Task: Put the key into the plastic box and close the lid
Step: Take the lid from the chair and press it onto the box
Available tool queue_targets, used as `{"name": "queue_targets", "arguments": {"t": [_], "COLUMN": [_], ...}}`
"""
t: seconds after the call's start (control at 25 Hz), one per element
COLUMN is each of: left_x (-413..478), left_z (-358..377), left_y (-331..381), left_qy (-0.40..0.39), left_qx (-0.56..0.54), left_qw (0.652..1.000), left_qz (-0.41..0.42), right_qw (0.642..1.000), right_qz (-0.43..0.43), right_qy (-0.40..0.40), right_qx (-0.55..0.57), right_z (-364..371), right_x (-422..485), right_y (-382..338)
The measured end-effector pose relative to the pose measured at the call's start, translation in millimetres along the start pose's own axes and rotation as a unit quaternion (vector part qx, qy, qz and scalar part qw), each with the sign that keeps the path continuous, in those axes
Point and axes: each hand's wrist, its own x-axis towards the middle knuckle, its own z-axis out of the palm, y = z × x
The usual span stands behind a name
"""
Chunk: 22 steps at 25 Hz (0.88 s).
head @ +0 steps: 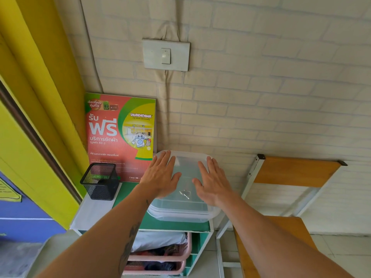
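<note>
Both hands, left (160, 175) and right (213, 182), lie spread flat on the clear rectangular plastic box's lid (185, 169); small metal key (184, 193) sits inside, between them.

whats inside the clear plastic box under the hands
Through the lid of the clear rectangular plastic box, a small metallic key shows between the left hand and right hand. The flat palms cover the rest of the inside.

Bare, sleeveless forearms; dark tattoo markings run along the left forearm (130, 243).
</note>
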Motion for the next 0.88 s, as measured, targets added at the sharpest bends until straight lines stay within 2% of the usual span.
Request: {"name": "queue_targets", "arguments": {"t": [0.24, 0.88], "left_x": [-0.9, 1.8], "left_z": [11.2, 10.5], "left_y": [-0.3, -1.7], "left_qy": [0.0, -0.018], "left_qx": [0.021, 0.03], "left_qw": [1.0, 0.999], "left_qz": [-0.012, -0.014], "right_qw": [1.0, 0.999], "right_qz": [-0.008, 0.004], "right_qy": [0.019, -0.015], "right_qx": [-0.012, -0.036], "right_z": [11.0, 6.2], "right_x": [0.0, 3.1], "right_y": [4.2, 3.9]}}
